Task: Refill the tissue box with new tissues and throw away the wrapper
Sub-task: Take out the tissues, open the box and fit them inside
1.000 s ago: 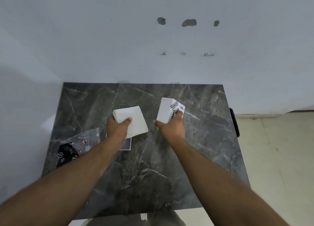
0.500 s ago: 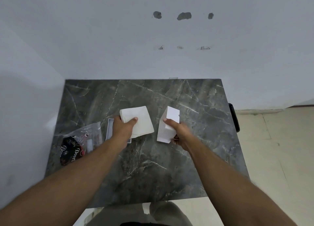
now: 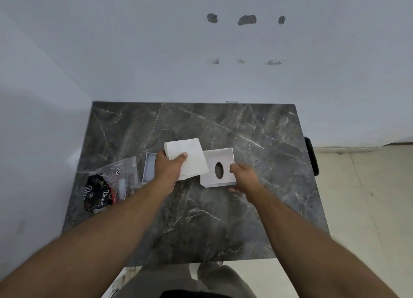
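Observation:
My left hand point(image 3: 168, 168) grips a white stack of tissues point(image 3: 190, 156) just above the middle of the dark marble table point(image 3: 223, 219). To its right lies the white tissue box point(image 3: 220, 166), open side up, with its oval slot showing at the bottom. My right hand point(image 3: 242, 178) holds the box by its right edge and near corner. The clear plastic wrapper point(image 3: 109, 183) with black and red print lies crumpled at the table's left edge. A white flat piece point(image 3: 150, 166), perhaps the box's lid, lies on the table half hidden behind my left hand.
The table stands in a corner against grey-white walls point(image 3: 201, 62) at the back and left. A black object point(image 3: 311, 156) hangs off the table's right edge. Pale tiled floor point(image 3: 368, 197) lies to the right. My legs show below the near edge.
My right hand has turned the box from standing on end to lying flat with its inside and slot facing up. My left hand with the tissues has shifted slightly right, beside the box.

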